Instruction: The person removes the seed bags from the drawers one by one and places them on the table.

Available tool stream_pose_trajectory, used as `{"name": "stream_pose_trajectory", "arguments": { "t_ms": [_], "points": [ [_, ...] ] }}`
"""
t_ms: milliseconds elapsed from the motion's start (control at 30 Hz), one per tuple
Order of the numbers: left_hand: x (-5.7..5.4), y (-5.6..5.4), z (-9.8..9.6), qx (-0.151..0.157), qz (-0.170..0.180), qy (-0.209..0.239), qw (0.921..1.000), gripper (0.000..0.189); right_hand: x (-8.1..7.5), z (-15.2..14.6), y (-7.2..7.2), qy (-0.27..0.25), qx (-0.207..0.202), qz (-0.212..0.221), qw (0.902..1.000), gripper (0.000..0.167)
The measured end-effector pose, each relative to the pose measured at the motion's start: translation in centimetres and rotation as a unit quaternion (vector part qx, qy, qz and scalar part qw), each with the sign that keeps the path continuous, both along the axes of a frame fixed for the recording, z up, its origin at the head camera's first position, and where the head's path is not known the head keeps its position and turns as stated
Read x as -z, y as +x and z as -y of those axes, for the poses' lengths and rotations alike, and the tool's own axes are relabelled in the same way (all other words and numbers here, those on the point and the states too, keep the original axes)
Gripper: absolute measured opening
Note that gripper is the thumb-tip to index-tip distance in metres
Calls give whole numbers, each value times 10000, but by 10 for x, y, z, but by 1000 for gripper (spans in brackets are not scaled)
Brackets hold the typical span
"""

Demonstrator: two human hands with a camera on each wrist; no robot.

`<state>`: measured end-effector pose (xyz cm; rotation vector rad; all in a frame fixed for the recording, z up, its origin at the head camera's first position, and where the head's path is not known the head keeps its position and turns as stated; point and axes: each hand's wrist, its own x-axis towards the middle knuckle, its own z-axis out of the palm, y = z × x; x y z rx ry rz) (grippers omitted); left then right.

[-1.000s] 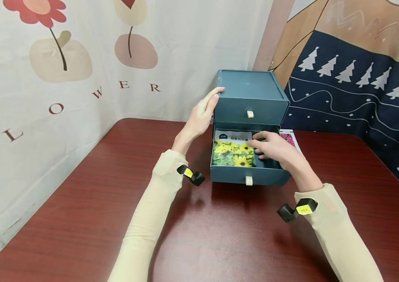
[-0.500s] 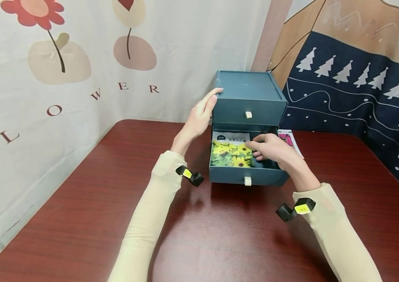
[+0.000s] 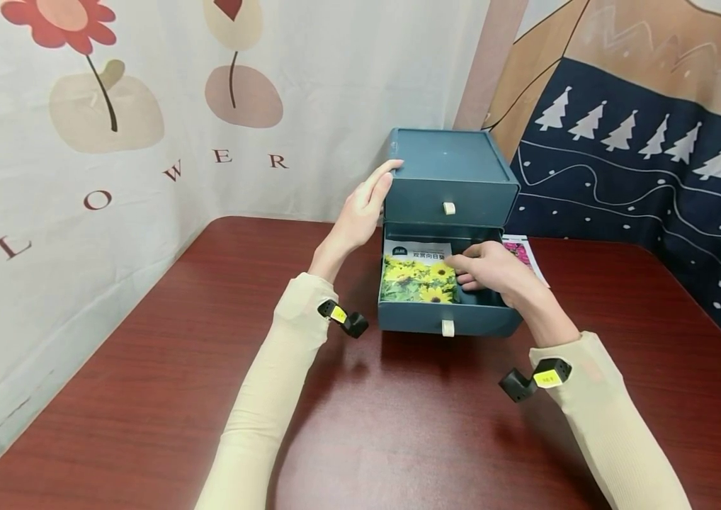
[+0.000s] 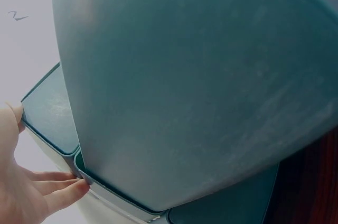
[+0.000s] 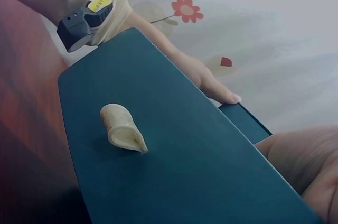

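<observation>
We see the yellow-flower packet (image 3: 418, 281) at the left of the pulled-out lower drawer (image 3: 414, 316). The right hand (image 3: 494, 268) reaches in, its partly bent fingers at the packet's right edge (we cannot tell whether they pinch it). The left hand (image 3: 355, 216), fingers fairly straight, rests against the blue cabinet (image 3: 450, 154) above.

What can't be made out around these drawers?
Head view: the upper drawer is shut, so its inside is hidden.
Head view: the right hand hides whether its fingertips grip the sunflower packet.
Head view: the drawer unit and right hand cover part of the pink-flower sheet.
Right wrist: the lower drawer's front hides the contents; the frame edge cuts off the right hand.
</observation>
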<state>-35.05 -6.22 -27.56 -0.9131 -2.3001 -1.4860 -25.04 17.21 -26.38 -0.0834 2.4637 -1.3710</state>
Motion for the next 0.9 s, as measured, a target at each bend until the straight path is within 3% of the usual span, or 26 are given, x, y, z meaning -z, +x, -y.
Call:
{"name": "stream_pose_trajectory", "arguments": {
  "t_ms": [233, 800, 900],
  "points": [
    [0, 1, 1, 16, 17, 14, 10000, 48, 0, 0, 0, -161, 26, -54, 9999, 69],
    [0, 1, 1, 63, 35, 58, 10000, 48, 2, -2, 3, 118, -312, -450, 9984, 60],
    [0, 1, 1, 57, 22, 45, 10000, 48, 2, -2, 3, 209, -355, -370, 9985, 65]
  ]
}}
